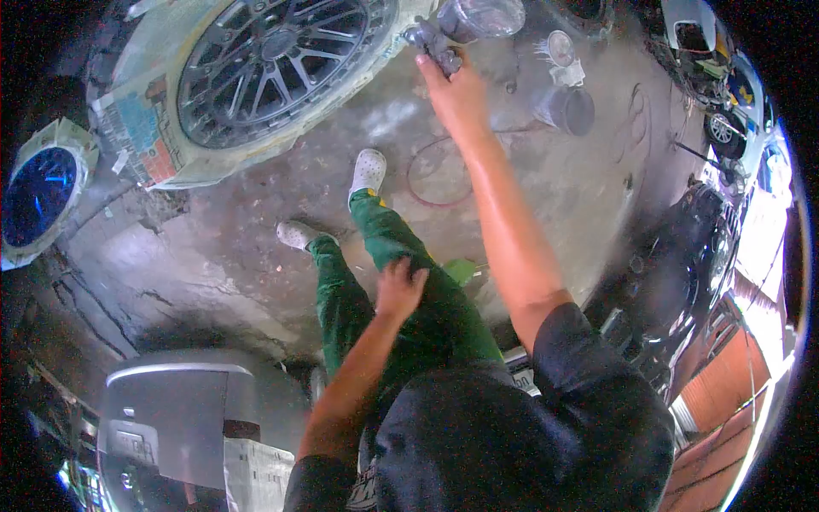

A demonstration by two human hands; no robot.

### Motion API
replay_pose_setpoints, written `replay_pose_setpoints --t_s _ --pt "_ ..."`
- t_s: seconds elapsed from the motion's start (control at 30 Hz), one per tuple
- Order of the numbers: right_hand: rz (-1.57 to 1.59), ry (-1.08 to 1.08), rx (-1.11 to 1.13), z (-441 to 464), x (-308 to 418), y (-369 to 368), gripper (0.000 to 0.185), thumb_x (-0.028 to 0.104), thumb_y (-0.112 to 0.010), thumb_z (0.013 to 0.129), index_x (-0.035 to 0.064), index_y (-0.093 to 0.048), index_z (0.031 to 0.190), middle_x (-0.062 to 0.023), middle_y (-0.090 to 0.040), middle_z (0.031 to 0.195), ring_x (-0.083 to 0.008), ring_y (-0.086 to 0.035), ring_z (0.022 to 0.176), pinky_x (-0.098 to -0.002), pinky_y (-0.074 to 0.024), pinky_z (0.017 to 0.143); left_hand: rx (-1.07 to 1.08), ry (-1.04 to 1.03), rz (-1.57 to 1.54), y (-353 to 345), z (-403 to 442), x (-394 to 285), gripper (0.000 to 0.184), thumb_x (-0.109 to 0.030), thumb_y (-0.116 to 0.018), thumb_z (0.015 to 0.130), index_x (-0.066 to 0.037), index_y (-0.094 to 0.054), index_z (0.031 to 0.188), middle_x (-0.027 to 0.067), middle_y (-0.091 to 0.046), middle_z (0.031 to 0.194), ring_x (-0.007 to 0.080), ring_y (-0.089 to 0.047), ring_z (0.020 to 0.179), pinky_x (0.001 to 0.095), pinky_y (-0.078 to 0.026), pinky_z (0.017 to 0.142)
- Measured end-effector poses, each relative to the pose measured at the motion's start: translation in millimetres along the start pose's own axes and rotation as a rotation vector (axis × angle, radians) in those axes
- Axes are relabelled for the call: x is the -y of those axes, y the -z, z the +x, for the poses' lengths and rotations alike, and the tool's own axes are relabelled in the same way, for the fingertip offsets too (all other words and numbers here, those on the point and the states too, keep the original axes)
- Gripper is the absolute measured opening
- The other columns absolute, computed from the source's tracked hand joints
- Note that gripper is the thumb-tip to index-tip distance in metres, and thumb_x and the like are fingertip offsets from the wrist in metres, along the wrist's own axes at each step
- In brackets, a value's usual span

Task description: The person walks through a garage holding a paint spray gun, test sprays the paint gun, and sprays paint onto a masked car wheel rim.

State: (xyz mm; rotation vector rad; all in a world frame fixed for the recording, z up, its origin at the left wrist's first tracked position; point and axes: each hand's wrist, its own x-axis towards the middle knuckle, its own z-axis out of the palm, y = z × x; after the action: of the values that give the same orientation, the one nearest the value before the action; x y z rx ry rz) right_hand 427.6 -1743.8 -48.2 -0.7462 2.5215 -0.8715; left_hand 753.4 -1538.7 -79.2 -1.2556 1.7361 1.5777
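Observation:
My right hand [461,98] is stretched far forward, its fingers wrapped round a small spray gun [433,44] with a metal body. The gun is beside the right edge of a multi-spoke wheel rim [277,64]. Masking paper and newspaper [162,128] surround that rim. Nearer to me, my left hand [401,290] hangs over my green trousers, slightly blurred, fingers apart and holding nothing.
Past the gun lie a clear plastic cup [482,17], a grey tub [567,111] and a small lid [560,49]. A reddish hose [418,183] loops on the concrete floor. Another masked wheel [43,196] stands left; a grey car [171,410] is lower left.

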Motion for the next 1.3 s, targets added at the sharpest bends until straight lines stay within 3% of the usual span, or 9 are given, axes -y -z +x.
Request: replay_pose_setpoints --t_s 0.07,0.17,0.23,0.47,0.97,1.07,1.17,1.27,1.3 --pt "-0.046 0.014 0.084 -0.8 -4.3 15.7 0.052 0.047 -0.066 0.092 0.0016 -0.060 0.117 -0.0250 -0.071 0.091 -0.0465 -0.068 0.091 -0.0514 -0.0537 0.079 0.038 0.006 0.115 -23.6 12.0 -34.9 0.075 -0.056 -0.064 0.088 -0.011 -0.046 0.146 0.0228 -0.040 0.150 0.0466 -0.035 0.139 0.0613 -0.034 0.110" --pt "-0.035 0.057 0.157 4.1 -17.3 28.0 0.048 0.047 -0.069 0.090 0.0050 -0.066 0.113 -0.0180 -0.072 0.087 -0.0333 -0.071 0.079 -0.0399 -0.0532 0.071 0.159 0.283 0.328 -22.2 35.3 -75.7 0.087 -0.062 -0.064 0.085 -0.016 -0.036 0.153 0.0182 -0.025 0.161 0.0471 -0.025 0.145 0.0690 -0.029 0.110" --pt "-0.134 0.168 0.172 16.5 -37.1 26.2 0.047 0.048 -0.069 0.090 0.0077 -0.066 0.113 -0.0161 -0.073 0.087 -0.0348 -0.070 0.077 -0.0404 -0.0534 0.071 0.186 0.402 0.400 -24.6 54.5 -66.9 0.093 -0.066 -0.063 0.084 -0.018 -0.030 0.157 0.0150 -0.017 0.165 0.0469 -0.019 0.148 0.0725 -0.027 0.109" --pt "-0.189 0.225 0.246 43.8 -40.2 26.9 0.046 0.052 -0.068 0.090 0.0129 -0.067 0.114 -0.0156 -0.072 0.086 -0.0380 -0.069 0.079 -0.0422 -0.0539 0.071 0.116 0.360 0.488 -36.9 75.1 -64.9 0.078 -0.054 -0.063 0.086 -0.020 -0.039 0.152 0.0118 -0.030 0.160 0.0383 -0.035 0.143 0.0675 -0.033 0.108" --pt "-0.215 0.256 0.265 73.5 -63.7 28.5 0.058 0.058 -0.069 0.087 0.0115 -0.067 0.120 -0.0166 -0.072 0.086 -0.0354 -0.070 0.081 -0.0415 -0.0537 0.073 0.079 0.300 0.412 -33.4 79.7 -54.3 0.061 -0.041 -0.060 0.088 -0.017 -0.052 0.143 0.0135 -0.039 0.153 0.0350 -0.039 0.139 0.0627 -0.032 0.111" --pt "-0.049 -0.042 0.606 85.5 -31.5 42.9 0.057 0.047 -0.065 0.094 0.0104 -0.055 0.137 -0.0245 -0.063 0.127 -0.0267 -0.066 0.113 -0.0435 -0.0508 0.091 0.055 0.280 0.413 -35.5 81.6 -52.1 0.060 -0.041 -0.060 0.087 -0.016 -0.053 0.142 0.0140 -0.040 0.153 0.0354 -0.039 0.139 0.0623 -0.032 0.110" --pt "-0.102 0.031 0.578 86.4 -29.4 46.0 0.055 0.045 -0.065 0.095 0.0042 -0.057 0.131 -0.0209 -0.070 0.104 -0.0330 -0.070 0.099 -0.0431 -0.0522 0.080 0.041 0.261 0.391 -35.3 83.0 -51.9 0.059 -0.040 -0.060 0.087 -0.015 -0.055 0.140 0.0144 -0.041 0.152 0.0354 -0.039 0.138 0.0623 -0.032 0.110" --pt "-0.322 0.448 0.264 86.2 -68.0 30.0 0.059 0.060 -0.069 0.086 0.0122 -0.068 0.121 -0.0146 -0.072 0.086 -0.0334 -0.070 0.081 -0.0407 -0.0539 0.073 0.043 0.263 0.406 -37.4 84.9 -52.3 0.057 -0.039 -0.059 0.087 -0.014 -0.056 0.139 0.0145 -0.042 0.151 0.0353 -0.040 0.138 0.0620 -0.032 0.111" --pt "-0.332 0.364 0.325 86.8 -69.2 31.4 0.060 0.060 -0.069 0.086 0.0121 -0.068 0.121 -0.0144 -0.072 0.086 -0.0330 -0.070 0.081 -0.0405 -0.0539 0.073 0.046 0.261 0.407 -37.4 85.9 -53.2 0.057 -0.039 -0.059 0.087 -0.014 -0.056 0.139 0.0145 -0.042 0.151 0.0353 -0.040 0.138 0.0618 -0.032 0.111"
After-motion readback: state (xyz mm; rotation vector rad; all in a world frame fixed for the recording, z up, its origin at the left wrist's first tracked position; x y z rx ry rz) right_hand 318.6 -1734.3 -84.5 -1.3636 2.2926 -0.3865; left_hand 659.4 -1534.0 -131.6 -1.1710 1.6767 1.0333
